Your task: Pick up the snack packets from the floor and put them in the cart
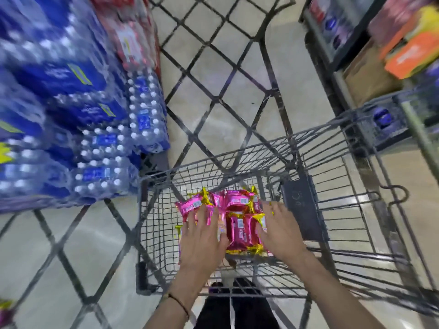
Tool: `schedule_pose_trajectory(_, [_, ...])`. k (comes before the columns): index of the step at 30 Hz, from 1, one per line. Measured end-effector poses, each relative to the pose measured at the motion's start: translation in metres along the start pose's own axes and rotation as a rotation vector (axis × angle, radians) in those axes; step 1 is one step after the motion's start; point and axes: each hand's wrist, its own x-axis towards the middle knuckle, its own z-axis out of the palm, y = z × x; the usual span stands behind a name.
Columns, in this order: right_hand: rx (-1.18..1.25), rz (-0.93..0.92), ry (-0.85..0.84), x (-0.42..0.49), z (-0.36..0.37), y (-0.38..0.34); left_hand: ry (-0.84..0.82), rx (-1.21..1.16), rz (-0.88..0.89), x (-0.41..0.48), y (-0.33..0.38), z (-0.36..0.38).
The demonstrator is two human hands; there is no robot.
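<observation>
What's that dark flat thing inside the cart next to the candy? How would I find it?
Find the wire shopping cart in the middle of the tiled aisle, with both hands reaching into it. Past the right hand and the pile of pink and gold snack packets, a dark grey flap lies in the basket. It is the one solid, plain panel there; everything around it is open wire or shiny wrapper.

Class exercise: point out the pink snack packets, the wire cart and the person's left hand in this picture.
pink snack packets [238, 230]: head view, on the front of a packet between the hands.
wire cart [142, 210]: head view, on its left rim.
left hand [202, 236]: head view, on the back of the hand, fingers spread.
</observation>
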Motion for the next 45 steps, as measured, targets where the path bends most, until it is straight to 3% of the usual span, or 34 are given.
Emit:
schedule_pose_trajectory(5, [-0.015,-0.132,0.107,-0.024,-0.063,-0.048,0.131,-0.03,-0.031,-0.046,-0.025,-0.05])
schedule_pose_trajectory(10, [-0.022,-0.293,0.179,-0.052,-0.105,-0.092,0.209,-0.068,-0.212,-0.103,-0.061,-0.083])
schedule_pose_trajectory(14, [-0.016,-0.453,0.125,-0.06,-0.124,-0.137,0.314,-0.189,-0.468,-0.159,-0.096,-0.089])
schedule_pose_trajectory(19, [-0.078,-0.782,0.103,-0.063,-0.12,-0.188,0.48,-0.307,-0.781,-0.258,-0.113,-0.068])
schedule_pose_trajectory(25, [-0.117,-1.122,0.093,-0.116,-0.117,-0.257,0.585,-0.3,-1.191,-0.378,-0.08,-0.022])
schedule_pose_trajectory(32, [-0.078,-1.48,0.052,-0.211,-0.095,-0.325,0.614,-0.287,-1.53,-0.492,-0.045,0.031])
schedule_pose_trajectory(45, [-0.101,-1.722,-0.067,-0.376,-0.052,-0.458,0.81,-0.25,-1.681,-0.642,-0.1,0.077])
